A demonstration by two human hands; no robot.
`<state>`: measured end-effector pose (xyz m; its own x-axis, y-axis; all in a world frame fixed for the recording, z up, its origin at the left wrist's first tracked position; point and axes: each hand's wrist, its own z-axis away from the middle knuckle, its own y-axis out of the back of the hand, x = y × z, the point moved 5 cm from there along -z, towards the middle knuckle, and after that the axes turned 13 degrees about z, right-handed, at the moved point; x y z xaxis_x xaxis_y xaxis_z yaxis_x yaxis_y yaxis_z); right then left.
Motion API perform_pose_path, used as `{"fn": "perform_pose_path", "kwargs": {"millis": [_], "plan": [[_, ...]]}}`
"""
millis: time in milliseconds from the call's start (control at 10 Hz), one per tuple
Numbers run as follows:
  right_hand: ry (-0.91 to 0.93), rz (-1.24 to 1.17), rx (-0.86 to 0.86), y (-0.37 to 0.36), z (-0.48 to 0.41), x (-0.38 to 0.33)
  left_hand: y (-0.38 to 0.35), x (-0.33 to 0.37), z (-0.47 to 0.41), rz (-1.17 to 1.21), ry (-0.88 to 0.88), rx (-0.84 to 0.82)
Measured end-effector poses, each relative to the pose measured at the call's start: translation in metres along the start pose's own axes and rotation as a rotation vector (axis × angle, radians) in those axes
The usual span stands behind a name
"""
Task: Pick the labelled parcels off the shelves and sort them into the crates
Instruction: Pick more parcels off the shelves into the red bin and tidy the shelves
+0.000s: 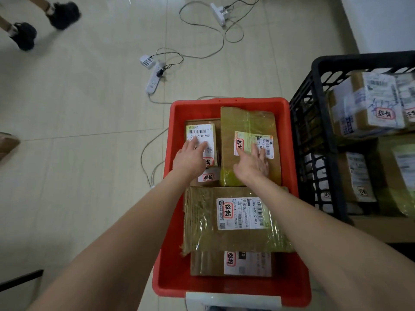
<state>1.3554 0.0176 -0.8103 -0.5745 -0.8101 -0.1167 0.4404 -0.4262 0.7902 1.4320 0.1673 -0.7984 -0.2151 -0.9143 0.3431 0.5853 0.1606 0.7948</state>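
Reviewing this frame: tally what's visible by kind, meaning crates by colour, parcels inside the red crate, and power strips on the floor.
Red crate: 1
Black crate: 1
Parcels visible in the red crate: 5, counting the small parcel, the tall parcel, the partly hidden one, the large parcel and the nearest parcel
Power strips: 2
Total: 9

A red crate sits on the pale tiled floor, packed with taped cardboard parcels. The left hand lies flat, fingers spread, on a small parcel at the crate's far left; the right hand presses flat on the taller parcel just beside it. A large parcel fills the middle. A black crate of parcels stands to the right; white power strips and cables lie beyond
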Motion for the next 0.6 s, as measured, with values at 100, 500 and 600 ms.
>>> {"fn": "perform_pose_path", "kwargs": {"millis": [100, 500, 600], "plan": [[0.033, 0.001, 0.016, 0.008, 0.011, 0.004, 0.006, 0.006, 0.008, -0.007, 0.006, -0.002], [0.054, 0.050, 0.028, -0.014, 0.111, 0.054, -0.030, 0.038, 0.107, -0.098, -0.135, -0.120], [0.009, 0.027, 0.022, -0.021, 0.128, 0.063, -0.035, 0.043, 0.121, -0.131, -0.143, -0.136]]}}
